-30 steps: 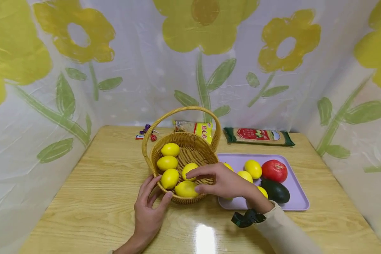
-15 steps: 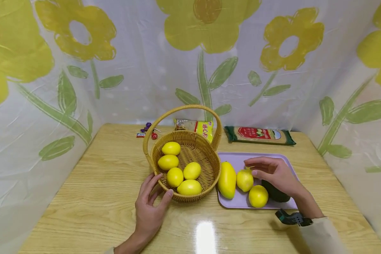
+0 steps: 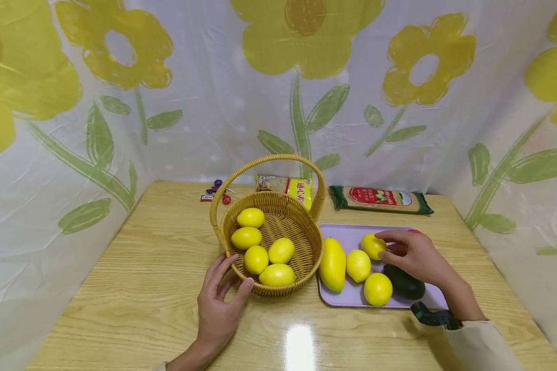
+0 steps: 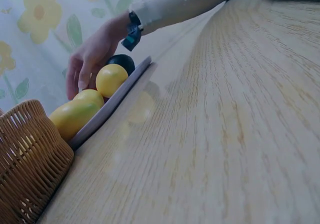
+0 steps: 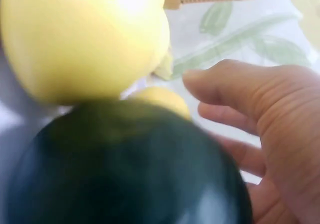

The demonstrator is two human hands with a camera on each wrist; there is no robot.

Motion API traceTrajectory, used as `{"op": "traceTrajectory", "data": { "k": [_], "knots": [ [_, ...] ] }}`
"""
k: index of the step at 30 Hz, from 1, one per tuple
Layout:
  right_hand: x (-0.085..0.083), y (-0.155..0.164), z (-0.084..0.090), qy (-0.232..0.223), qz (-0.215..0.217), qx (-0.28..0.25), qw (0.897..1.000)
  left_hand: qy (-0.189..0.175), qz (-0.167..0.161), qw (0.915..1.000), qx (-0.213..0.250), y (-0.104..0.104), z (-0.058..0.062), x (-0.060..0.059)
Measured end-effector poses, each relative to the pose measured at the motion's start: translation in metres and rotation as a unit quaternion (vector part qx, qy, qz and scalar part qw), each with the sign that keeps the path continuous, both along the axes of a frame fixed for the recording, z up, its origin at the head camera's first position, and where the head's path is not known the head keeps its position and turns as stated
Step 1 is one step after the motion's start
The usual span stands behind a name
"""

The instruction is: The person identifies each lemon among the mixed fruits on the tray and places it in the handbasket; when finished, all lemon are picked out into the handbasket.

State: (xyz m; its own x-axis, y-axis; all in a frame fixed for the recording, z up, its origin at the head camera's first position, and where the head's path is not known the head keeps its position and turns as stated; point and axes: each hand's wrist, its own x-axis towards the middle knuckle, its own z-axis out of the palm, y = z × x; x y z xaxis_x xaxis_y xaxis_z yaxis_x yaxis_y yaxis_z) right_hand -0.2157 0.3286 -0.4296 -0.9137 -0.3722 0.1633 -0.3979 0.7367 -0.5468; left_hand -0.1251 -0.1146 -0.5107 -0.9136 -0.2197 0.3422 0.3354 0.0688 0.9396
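Note:
A wicker basket (image 3: 306, 257) with a hoop handle stands mid-table and holds several lemons (image 3: 281, 250). My left hand (image 3: 235, 270) rests against its near left wall, fingers relaxed and thumb at the rim. To the right, a lilac tray (image 3: 348, 234) carries a long yellow mango (image 3: 332, 264), three lemons, a dark avocado (image 3: 403, 282) and a red fruit mostly hidden behind my hand. My right hand (image 3: 382, 246) reaches over the tray, and its thumb and fingers pinch the far lemon (image 3: 370, 244). The right wrist view shows the avocado (image 5: 125, 169) and a lemon (image 5: 85, 39) close up.
Along the back of the wooden table (image 3: 144, 288) lie a yellow snack packet (image 3: 297, 188), a green and red packet (image 3: 380, 199) and a few small sweets (image 3: 213, 193). Flower-printed sheets wall in the table on three sides.
My right hand left the basket, where a lemon now lies, swung right over the tray and closed on the far lemon. My left hand stayed at the basket.

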Motion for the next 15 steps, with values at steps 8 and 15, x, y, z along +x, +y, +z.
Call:
{"op": "traceTrajectory", "data": {
  "k": [8,15],
  "knots": [
    [-0.021,-0.022,-0.004,-0.029,-0.008,0.025,0.999,0.003,-0.003,1.0000,0.001,-0.001,-0.001,-0.001],
    [-0.022,-0.028,0.006,-0.012,-0.020,-0.018,1.000,0.004,-0.003,1.0000,0.002,-0.001,-0.003,-0.001]
  ]
}}
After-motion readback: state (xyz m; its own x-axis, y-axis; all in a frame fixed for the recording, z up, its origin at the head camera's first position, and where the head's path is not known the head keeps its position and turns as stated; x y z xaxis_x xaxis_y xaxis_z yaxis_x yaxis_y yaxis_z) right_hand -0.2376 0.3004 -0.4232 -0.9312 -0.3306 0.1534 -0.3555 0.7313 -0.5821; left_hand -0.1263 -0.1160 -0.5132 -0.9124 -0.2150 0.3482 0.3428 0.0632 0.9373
